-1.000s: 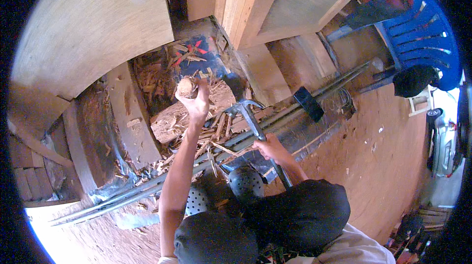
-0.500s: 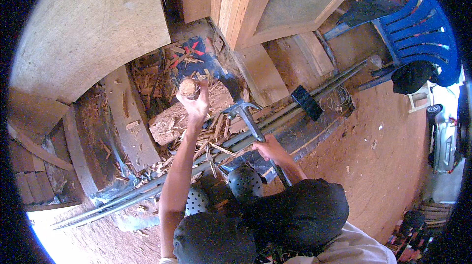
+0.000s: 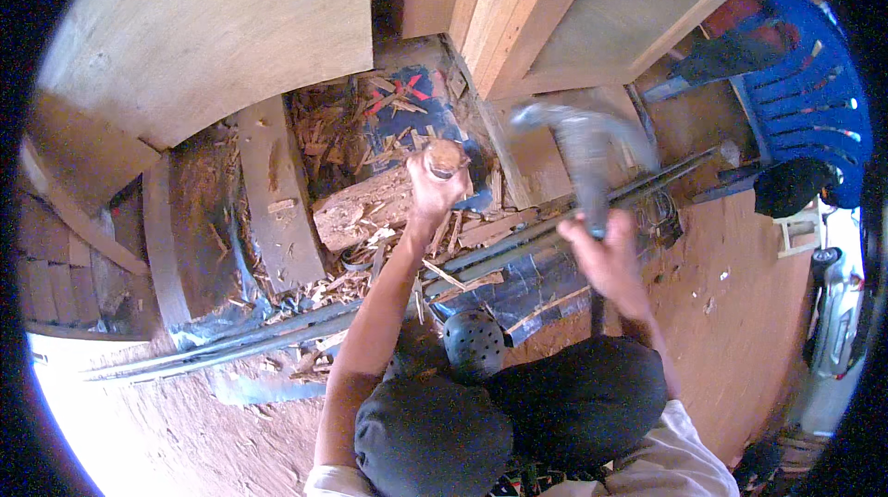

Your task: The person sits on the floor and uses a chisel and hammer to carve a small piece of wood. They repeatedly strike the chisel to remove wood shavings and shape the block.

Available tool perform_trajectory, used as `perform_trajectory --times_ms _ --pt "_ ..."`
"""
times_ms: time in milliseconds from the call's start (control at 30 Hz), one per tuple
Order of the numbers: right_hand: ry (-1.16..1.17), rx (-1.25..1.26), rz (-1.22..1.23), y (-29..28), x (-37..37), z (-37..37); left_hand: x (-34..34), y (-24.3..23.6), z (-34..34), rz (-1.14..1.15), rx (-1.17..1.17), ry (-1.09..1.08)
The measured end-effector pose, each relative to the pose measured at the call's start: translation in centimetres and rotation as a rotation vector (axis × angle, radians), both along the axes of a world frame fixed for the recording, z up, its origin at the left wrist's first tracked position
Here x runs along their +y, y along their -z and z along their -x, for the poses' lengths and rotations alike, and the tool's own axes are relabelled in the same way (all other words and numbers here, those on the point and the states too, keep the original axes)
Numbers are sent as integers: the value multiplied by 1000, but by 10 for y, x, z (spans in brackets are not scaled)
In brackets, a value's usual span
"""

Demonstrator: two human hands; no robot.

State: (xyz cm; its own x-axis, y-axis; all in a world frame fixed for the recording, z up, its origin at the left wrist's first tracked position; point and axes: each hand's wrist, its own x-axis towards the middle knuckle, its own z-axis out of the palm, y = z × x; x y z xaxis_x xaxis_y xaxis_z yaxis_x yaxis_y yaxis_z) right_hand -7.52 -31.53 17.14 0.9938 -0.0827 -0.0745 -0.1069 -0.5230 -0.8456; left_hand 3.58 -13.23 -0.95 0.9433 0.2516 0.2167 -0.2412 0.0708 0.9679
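My left hand (image 3: 433, 199) is closed around a chisel (image 3: 446, 156); only the worn round top of its wooden handle shows, and the blade is hidden beneath my fist. Under and beside that hand lies a rough-cut piece of wood (image 3: 361, 208) strewn with chips. In my right hand (image 3: 609, 264) is a claw hammer (image 3: 585, 150), gripped along its dark handle. Its metal head is blurred by motion and is up to the right of the chisel, apart from it.
Long metal bars (image 3: 305, 323) run across in front of my shoes. Timber planks (image 3: 277, 187) lie at left, beneath a large wooden panel (image 3: 213, 34). A framed wooden door (image 3: 546, 25) stands ahead. A blue plastic chair (image 3: 809, 99) is at right, on reddish ground.
My right hand has lifted the hammer and swung it to the right, away from the chisel. My left hand still grips the chisel. The whole view has shifted slightly.
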Motion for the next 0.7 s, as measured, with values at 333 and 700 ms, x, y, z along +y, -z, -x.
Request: perform_trajectory --times_ms 333,700 --pt "-31 -381 322 1 14 -7 0 -9 4 -210 -225 -15" --pt "192 -130 -143 -96 -15 1 -3 -8 1 -188 -164 90"
